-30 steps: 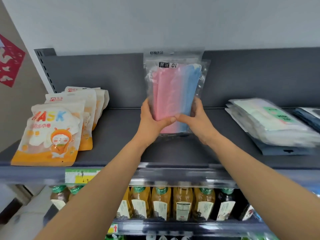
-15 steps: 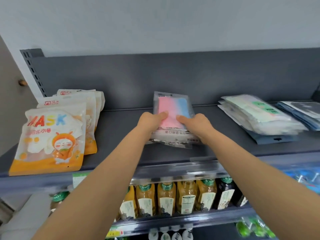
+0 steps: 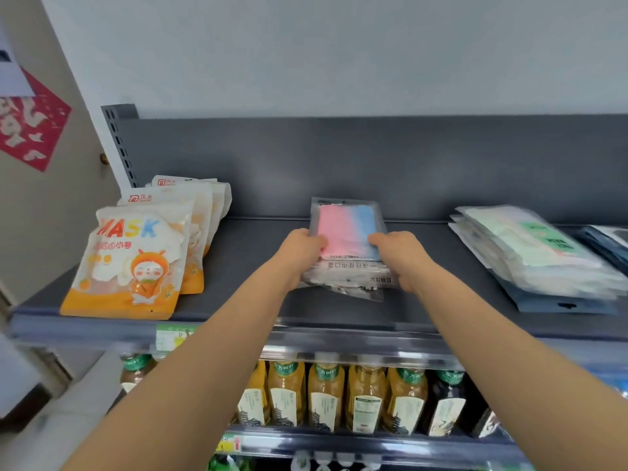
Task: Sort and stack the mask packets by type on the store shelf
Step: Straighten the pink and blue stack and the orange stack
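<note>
Pink-and-blue mask packets [image 3: 346, 232] are being laid flat on the shelf [image 3: 258, 253], grasped by both hands [image 3: 300, 248], release and squaring judged next.

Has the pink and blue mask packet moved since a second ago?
Yes. The pink and blue mask packet went from upright in front of the shelf's back panel to lying flat on the shelf, both hands on it.

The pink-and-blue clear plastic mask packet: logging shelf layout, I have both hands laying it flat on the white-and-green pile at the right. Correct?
Not quite. In the head view the pink-and-blue clear plastic mask packet lies mid-shelf, apart from the white-and-green pile; left hand and right hand hold it.
</note>
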